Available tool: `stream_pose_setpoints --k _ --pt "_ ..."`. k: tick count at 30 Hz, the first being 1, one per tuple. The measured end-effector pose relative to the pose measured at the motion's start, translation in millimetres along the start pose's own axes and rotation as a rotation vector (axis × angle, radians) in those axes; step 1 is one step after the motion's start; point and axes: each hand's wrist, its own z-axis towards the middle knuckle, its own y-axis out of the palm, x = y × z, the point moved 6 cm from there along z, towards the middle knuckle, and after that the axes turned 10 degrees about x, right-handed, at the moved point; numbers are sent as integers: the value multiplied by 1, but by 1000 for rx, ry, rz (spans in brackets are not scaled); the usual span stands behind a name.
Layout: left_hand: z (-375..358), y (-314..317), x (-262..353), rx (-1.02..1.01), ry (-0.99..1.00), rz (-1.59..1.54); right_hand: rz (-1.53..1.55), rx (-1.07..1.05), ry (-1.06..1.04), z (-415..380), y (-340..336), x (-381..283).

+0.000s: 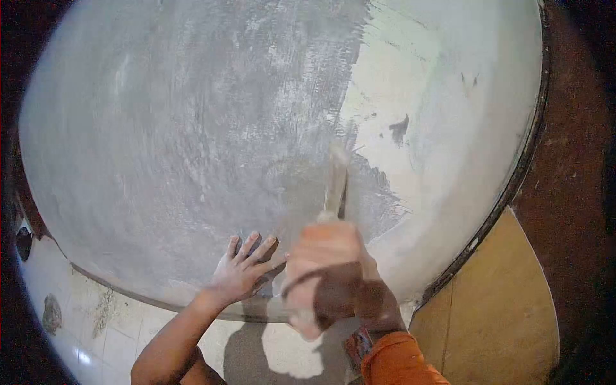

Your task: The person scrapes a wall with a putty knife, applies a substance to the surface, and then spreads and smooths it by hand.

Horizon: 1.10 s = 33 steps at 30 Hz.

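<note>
A large board-like panel fills most of the head view. Rough grey covers its left and middle, ending in a jagged edge against a pale area on the right. My right hand is closed around a narrow, flat-bladed scraper, smeared by motion. Its tip points up the panel, close to the jagged edge; whether it touches cannot be told. My left hand rests with spread fingers on the panel's lower part and holds nothing.
A dark rim borders the panel on the right. Beyond it are a brown surface and a tan board. Pale floor tiles lie below left, with a shadow across the floor. A small dark object sits at far left.
</note>
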Motion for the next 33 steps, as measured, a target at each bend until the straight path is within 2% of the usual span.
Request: stream_pose_setpoints --k 4,10,11,14,15,19,21,24,30,33 --pt "-2 1 -1 -69 0 10 -6 8 1 2 1 4" --pt "2 -8 2 -50 7 16 -26 10 0 2 -1 10" --pt "3 -9 2 -115 -15 4 -41 5 7 1 -2 13" --pt "0 -3 0 -8 10 -13 -48 1 1 -1 -3 12" --pt "2 -2 1 -123 -22 30 -37 0 2 -3 -4 8" --pt "-3 -1 0 -4 32 43 -25 6 8 -2 -2 6" --pt "0 3 -2 -209 -30 102 -42 8 17 -3 -3 11" --pt "-1 3 -2 -79 -26 8 -27 3 24 -6 -1 6" --pt "-2 2 -3 -177 -37 16 -62 0 27 -5 -4 10" --pt "1 -3 0 -109 4 29 -16 -14 42 -11 -5 -3"
